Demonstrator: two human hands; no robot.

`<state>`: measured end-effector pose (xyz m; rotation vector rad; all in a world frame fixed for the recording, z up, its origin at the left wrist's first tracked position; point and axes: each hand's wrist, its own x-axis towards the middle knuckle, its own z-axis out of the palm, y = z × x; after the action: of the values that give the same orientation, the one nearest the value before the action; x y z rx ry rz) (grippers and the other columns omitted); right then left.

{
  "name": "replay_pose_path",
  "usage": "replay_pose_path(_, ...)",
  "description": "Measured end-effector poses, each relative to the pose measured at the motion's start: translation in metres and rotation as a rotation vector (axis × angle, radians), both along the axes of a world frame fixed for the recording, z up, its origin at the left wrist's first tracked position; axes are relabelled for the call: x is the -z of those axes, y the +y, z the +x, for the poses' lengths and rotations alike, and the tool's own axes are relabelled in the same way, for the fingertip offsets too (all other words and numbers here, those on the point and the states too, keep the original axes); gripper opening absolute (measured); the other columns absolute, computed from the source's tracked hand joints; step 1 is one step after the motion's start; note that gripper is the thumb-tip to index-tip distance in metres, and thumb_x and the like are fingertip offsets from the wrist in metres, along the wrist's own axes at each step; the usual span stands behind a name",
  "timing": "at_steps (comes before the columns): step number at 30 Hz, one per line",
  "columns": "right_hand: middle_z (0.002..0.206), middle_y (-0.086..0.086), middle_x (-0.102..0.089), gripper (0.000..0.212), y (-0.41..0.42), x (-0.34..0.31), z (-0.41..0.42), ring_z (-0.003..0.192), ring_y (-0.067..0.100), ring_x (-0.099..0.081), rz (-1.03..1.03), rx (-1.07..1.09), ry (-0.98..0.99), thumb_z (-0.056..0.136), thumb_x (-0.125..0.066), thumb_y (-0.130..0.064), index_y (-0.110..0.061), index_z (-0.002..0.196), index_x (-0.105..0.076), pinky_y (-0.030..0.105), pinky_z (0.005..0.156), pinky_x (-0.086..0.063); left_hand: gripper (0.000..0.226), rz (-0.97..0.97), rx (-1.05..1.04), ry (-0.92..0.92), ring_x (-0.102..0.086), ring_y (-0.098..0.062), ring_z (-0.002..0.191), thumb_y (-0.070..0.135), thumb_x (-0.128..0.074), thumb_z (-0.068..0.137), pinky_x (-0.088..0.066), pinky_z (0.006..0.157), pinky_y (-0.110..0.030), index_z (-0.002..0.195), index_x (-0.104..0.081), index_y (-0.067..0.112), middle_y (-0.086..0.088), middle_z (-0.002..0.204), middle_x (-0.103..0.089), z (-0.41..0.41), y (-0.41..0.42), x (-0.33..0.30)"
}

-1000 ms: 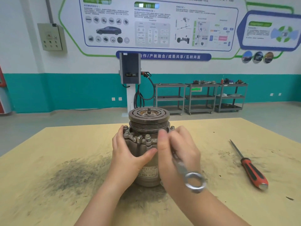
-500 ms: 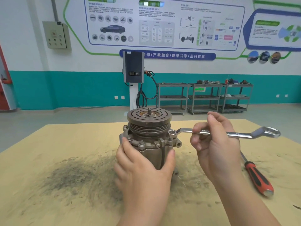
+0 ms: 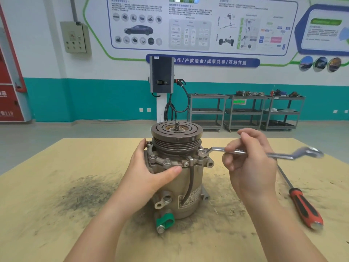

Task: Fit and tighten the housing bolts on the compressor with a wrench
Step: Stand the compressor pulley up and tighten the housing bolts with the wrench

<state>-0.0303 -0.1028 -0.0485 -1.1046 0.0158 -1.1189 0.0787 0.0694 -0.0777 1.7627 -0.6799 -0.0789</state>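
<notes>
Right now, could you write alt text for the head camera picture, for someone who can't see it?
A person's right hand holds a wrench fitted on a bolt at the top of a compressor, while the left hand grips its body. The compressor stands on a yellow table, with a red-handled screwdriver lying to the right.
</notes>
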Motion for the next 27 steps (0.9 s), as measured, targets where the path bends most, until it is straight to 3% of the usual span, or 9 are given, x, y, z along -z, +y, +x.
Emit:
replay_pose_path(2,0.057,0.004,-0.063,0.014,0.016,0.007,-0.006,0.040,0.016,-0.051,-0.220,0.170,-0.077,0.092,-0.046,-0.011,-0.022,0.090,-0.054,0.020,0.041,-0.038,0.144,-0.031,0.024,0.008,-0.050,-0.005,0.129,0.085,-0.078,0.033,-0.042,0.112,-0.037,0.154,-0.011,0.047,0.021,0.149,-0.041,0.004,-0.001,0.006)
replay_pose_path(5,0.072,-0.003,-0.068,0.015,0.046,0.019,-0.008,0.052,0.010,-0.062,-0.434,0.332,-0.062,0.091,-0.051,-0.025,-0.038,0.091,-0.057,0.018,0.048,-0.047,0.135,-0.105,0.033,0.020,-0.051,-0.002,0.128,0.073,-0.080,0.040,-0.045,0.106,-0.029,0.154,-0.013,0.046,0.020,0.147,-0.044,0.009,-0.006,0.014)
replay_pose_path(8,0.079,-0.011,-0.064,0.011,0.069,0.029,0.000,0.064,0.009,-0.064,-0.579,0.471,0.017,0.087,-0.055,-0.030,-0.037,0.095,-0.056,0.023,0.052,-0.052,0.130,-0.173,0.042,0.019,-0.053,0.001,0.126,0.068,-0.084,0.043,-0.046,0.093,-0.016,0.153,-0.018,0.045,0.018,0.146,-0.047,0.013,-0.010,0.021)
replay_pose_path(11,0.075,-0.015,-0.059,0.014,0.076,0.030,0.003,0.064,0.006,-0.060,-0.733,0.557,-0.004,0.086,-0.062,-0.026,-0.032,0.094,-0.053,0.020,0.053,-0.050,0.130,-0.202,0.046,0.014,-0.055,-0.001,0.125,0.073,-0.086,0.042,-0.048,0.094,-0.019,0.152,-0.021,0.048,0.018,0.143,-0.050,0.015,-0.011,0.025)
replay_pose_path(14,0.071,-0.008,-0.063,0.009,0.066,0.020,-0.006,0.056,0.007,-0.061,-0.562,0.460,-0.110,0.091,-0.056,-0.027,-0.035,0.087,-0.056,0.020,0.050,-0.049,0.133,-0.219,0.035,0.008,-0.055,0.000,0.124,0.076,-0.084,0.039,-0.050,0.097,-0.023,0.152,-0.023,0.044,0.019,0.142,-0.051,0.016,-0.011,0.026)
replay_pose_path(16,0.067,-0.002,-0.065,0.011,0.053,0.011,-0.013,0.049,0.013,-0.060,-0.380,0.300,-0.173,0.095,-0.048,-0.026,-0.030,0.087,-0.054,0.026,0.046,-0.048,0.131,-0.218,0.047,0.005,-0.058,0.005,0.118,0.075,-0.083,0.040,-0.053,0.087,-0.015,0.152,-0.023,0.043,0.024,0.137,-0.053,0.017,-0.011,0.024)
replay_pose_path(20,0.057,0.005,-0.062,0.010,0.030,0.002,-0.013,0.039,0.016,-0.052,-0.083,0.022,-0.091,0.103,-0.038,-0.012,-0.017,0.099,-0.046,0.019,0.041,-0.039,0.114,-0.241,0.081,0.009,-0.059,0.016,0.104,0.056,-0.082,0.056,-0.050,0.072,-0.006,0.154,-0.027,0.036,0.035,0.120,-0.055,0.022,-0.012,0.023)
replay_pose_path(23,0.057,0.005,-0.061,0.014,0.021,0.003,-0.009,0.039,0.016,-0.050,-0.012,-0.058,-0.027,0.104,-0.036,-0.006,-0.016,0.102,-0.045,0.020,0.040,-0.038,0.105,-0.278,0.101,0.033,-0.064,0.008,0.105,0.042,-0.082,0.062,-0.053,0.074,-0.010,0.153,-0.031,0.034,0.032,0.116,-0.063,0.023,-0.014,0.025)
replay_pose_path(27,0.057,0.005,-0.061,0.015,0.008,-0.002,-0.007,0.039,0.015,-0.049,-0.001,-0.180,0.002,0.103,-0.036,-0.003,-0.014,0.103,-0.047,0.020,0.039,-0.037,0.113,-0.301,0.114,0.042,-0.066,0.002,0.107,0.052,-0.083,0.051,-0.054,0.075,-0.014,0.151,-0.034,0.034,0.022,0.124,-0.064,0.025,-0.013,0.024)
